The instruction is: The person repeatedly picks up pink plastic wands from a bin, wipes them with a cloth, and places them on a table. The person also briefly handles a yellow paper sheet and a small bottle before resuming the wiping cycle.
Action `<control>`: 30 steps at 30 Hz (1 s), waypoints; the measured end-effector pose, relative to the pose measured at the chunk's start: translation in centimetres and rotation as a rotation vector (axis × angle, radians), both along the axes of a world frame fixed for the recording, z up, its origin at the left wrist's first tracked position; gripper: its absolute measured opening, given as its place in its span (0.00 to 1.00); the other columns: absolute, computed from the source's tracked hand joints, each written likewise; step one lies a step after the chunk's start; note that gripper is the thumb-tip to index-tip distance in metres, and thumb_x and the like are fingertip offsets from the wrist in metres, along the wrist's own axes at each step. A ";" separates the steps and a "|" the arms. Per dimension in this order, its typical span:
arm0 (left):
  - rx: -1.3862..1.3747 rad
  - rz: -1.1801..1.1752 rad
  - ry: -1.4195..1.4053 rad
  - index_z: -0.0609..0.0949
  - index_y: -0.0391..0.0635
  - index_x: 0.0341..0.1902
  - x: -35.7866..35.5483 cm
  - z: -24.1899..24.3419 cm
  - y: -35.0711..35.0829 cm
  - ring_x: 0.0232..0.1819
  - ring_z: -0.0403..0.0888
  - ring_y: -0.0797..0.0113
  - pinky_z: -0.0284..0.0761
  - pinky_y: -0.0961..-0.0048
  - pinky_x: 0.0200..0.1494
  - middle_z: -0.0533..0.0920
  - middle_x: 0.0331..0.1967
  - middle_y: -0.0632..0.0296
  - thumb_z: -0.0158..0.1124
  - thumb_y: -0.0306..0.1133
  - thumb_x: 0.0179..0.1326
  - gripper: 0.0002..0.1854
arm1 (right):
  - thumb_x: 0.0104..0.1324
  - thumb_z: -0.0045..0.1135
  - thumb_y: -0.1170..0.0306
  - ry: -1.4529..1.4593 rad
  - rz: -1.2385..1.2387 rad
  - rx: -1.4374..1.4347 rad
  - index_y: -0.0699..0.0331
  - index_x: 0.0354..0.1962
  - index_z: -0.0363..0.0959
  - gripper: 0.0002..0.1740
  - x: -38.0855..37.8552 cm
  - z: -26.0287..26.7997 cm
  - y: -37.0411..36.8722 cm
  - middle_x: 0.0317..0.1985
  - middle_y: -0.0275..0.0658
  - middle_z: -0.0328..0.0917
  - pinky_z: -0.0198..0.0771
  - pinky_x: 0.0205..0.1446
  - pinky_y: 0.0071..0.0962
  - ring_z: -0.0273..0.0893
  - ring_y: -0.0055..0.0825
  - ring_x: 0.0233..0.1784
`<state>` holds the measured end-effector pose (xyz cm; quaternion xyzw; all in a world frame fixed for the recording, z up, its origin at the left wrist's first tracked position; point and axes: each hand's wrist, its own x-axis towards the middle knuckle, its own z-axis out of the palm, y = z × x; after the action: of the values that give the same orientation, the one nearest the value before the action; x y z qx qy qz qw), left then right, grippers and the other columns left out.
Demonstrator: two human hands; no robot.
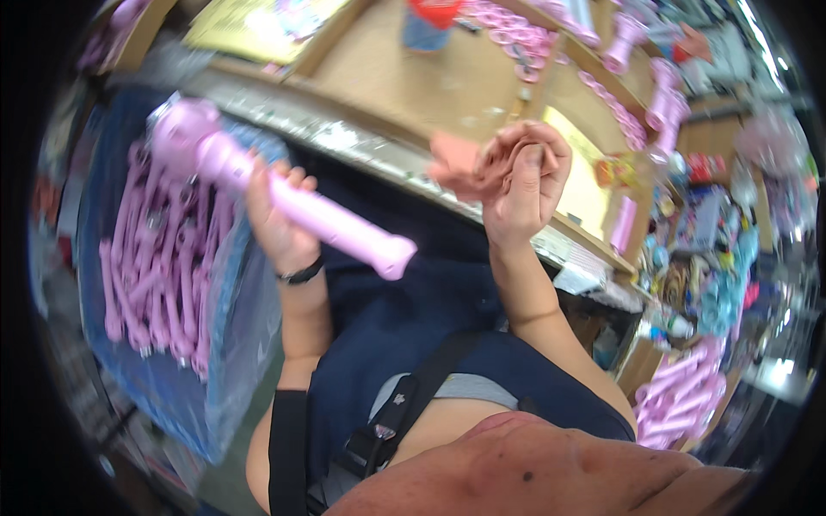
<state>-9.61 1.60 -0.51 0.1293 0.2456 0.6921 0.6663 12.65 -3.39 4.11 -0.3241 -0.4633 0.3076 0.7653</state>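
Observation:
My left hand (277, 219) is closed around the shaft of a lilac plastic wand-like toy (335, 222). Its thick head (184, 132) points up and left, over a blue plastic-lined bin, and its narrower flared end is near my lap. Bunched in my right hand (532, 187) is a salmon-coloured cloth (461, 168), with a loose end spreading leftward over the table's front edge. Cloth and wand are apart. Many similar lilac pieces (161, 277) lie piled inside the blue-lined bin (222, 361), left of my body.
On the cardboard-covered worktable (368, 77) stands a red and blue container (429, 26). Small pink ring-like parts (516, 35) lie farther back. A yellow sheet (251, 32) is at the upper left. More lilac tubes (684, 393) fill a box at the lower right, near mixed wrapped items (703, 219).

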 end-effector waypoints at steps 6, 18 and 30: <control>0.073 -0.019 0.134 0.67 0.50 0.58 0.3 0.8 -0.1 0.27 0.67 0.75 0.68 0.78 0.32 0.70 0.30 0.64 0.55 0.36 0.65 0.19 | 0.62 0.55 0.73 -0.648 -0.409 -0.146 0.64 0.45 0.67 0.14 4.3 -0.5 5.6 0.43 0.45 0.69 0.63 0.55 0.31 0.68 0.37 0.52; 0.031 -0.065 0.169 0.66 0.50 0.59 0.7 0.7 0.5 0.26 0.68 0.76 0.70 0.79 0.31 0.71 0.28 0.66 0.54 0.37 0.66 0.19 | 0.54 0.61 0.61 -1.317 -0.337 -0.841 0.70 0.39 0.73 0.21 24.3 -5.4 1.7 0.43 0.51 0.73 0.64 0.57 0.36 0.69 0.43 0.52; 0.005 0.002 0.203 0.66 0.50 0.58 0.6 0.7 0.0 0.27 0.70 0.77 0.71 0.78 0.31 0.72 0.28 0.66 0.55 0.37 0.66 0.19 | 0.54 0.62 0.59 -1.460 -0.367 -0.941 0.68 0.41 0.71 0.23 25.4 -7.0 2.0 0.44 0.49 0.71 0.63 0.55 0.39 0.67 0.46 0.52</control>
<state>-9.01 1.58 0.19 0.2000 0.3102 0.6769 0.6368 38.00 -1.37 -2.94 -0.7896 -0.6022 0.0553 0.1036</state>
